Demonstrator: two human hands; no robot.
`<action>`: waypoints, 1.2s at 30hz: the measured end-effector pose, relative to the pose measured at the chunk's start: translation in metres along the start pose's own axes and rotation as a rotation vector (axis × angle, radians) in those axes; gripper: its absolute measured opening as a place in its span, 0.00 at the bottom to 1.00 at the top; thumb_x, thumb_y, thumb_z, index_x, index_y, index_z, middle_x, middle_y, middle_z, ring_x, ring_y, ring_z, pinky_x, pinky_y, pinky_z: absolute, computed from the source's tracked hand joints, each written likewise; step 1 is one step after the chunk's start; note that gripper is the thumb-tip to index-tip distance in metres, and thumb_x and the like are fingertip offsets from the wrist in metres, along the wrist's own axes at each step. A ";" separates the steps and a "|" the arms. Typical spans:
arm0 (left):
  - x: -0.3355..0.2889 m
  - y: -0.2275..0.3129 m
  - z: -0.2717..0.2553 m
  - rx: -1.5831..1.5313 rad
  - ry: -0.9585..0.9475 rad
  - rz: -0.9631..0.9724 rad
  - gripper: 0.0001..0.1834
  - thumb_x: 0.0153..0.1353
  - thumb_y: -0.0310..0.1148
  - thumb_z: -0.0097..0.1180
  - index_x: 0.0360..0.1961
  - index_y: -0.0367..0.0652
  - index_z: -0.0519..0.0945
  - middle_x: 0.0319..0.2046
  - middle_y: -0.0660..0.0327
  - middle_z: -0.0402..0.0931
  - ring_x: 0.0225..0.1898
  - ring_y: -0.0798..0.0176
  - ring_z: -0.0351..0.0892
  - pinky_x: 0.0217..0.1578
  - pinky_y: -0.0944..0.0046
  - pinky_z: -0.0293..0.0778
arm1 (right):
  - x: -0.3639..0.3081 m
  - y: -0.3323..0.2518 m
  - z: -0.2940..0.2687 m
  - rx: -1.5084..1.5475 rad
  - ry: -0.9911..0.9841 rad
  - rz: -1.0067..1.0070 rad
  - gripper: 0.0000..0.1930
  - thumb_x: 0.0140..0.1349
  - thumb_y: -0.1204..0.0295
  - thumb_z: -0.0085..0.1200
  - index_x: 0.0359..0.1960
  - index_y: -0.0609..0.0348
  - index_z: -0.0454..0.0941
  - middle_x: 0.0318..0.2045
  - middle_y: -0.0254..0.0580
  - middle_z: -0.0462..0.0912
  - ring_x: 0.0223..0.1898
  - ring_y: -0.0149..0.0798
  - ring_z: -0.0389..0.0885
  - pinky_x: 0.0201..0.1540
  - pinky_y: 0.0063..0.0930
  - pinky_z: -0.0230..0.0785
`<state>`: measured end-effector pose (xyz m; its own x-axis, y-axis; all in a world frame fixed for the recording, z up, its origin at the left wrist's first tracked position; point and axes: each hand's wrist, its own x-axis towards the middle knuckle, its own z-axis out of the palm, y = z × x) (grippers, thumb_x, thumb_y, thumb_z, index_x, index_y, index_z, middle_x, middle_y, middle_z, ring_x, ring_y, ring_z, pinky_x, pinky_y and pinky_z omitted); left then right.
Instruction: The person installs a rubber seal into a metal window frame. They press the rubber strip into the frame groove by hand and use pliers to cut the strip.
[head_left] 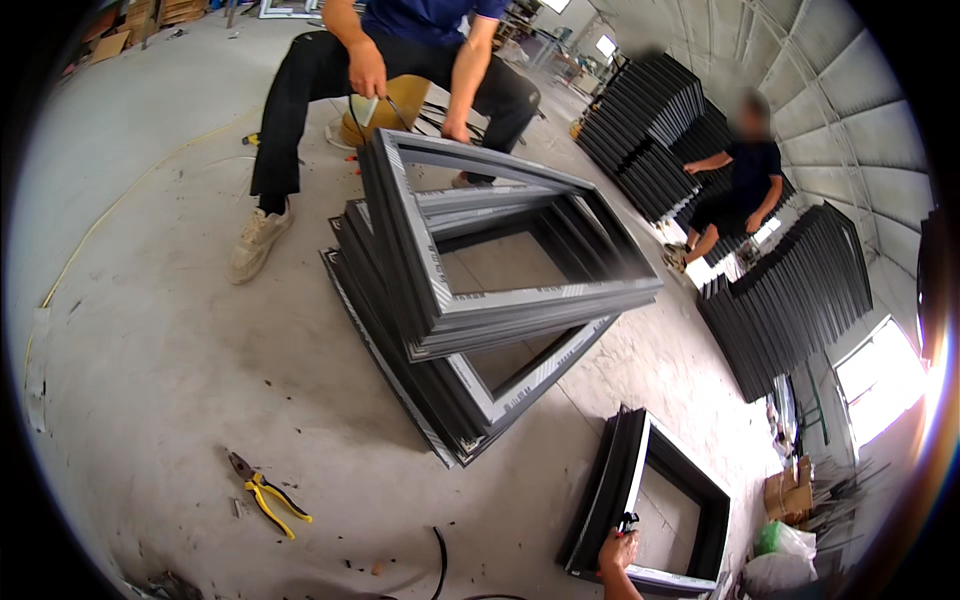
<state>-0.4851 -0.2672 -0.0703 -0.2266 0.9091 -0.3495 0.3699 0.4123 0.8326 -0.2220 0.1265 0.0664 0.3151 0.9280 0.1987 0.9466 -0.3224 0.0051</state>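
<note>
At the lower right, my right hand [618, 552] is closed around a small black tool [627, 522], whose kind I cannot make out. The hand is at the left side of a dark window frame [716, 490] with a light inner border, lying on top of other frames on the floor. My left hand is out of view. Farther off, a larger stack of dark grey frames [535, 302] lies with its upper frames turned askew. Behind it sits a co-worker, one hand [367, 72] holding a light-coloured piece by a black strip [398, 113], the other hand [456, 132] lowered beside the stack.
Yellow-handled pliers [268, 492] lie on the floor at the lower left. A black strip [441, 560] curls near the lower edge. Another person [752, 170] is among tall frame stacks [795, 295] at the right. Cardboard boxes [789, 492] and bags [785, 552] lie along the right side.
</note>
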 end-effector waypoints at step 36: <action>0.116 0.299 -0.126 -0.686 -0.089 -0.320 0.17 0.71 0.42 0.46 0.44 0.36 0.75 0.26 0.67 0.69 0.25 0.72 0.65 0.27 0.73 0.64 | 0.100 -0.082 -0.023 1.319 -1.581 0.069 0.18 0.65 0.64 0.53 0.49 0.63 0.65 0.30 0.51 0.80 0.29 0.49 0.81 0.33 0.46 0.77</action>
<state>-0.5140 -0.0457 0.1921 -0.1443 0.7650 -0.6276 -0.3515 0.5533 0.7552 -0.2694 0.2412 0.1082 -0.5654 0.4784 -0.6720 0.1736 -0.7274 -0.6639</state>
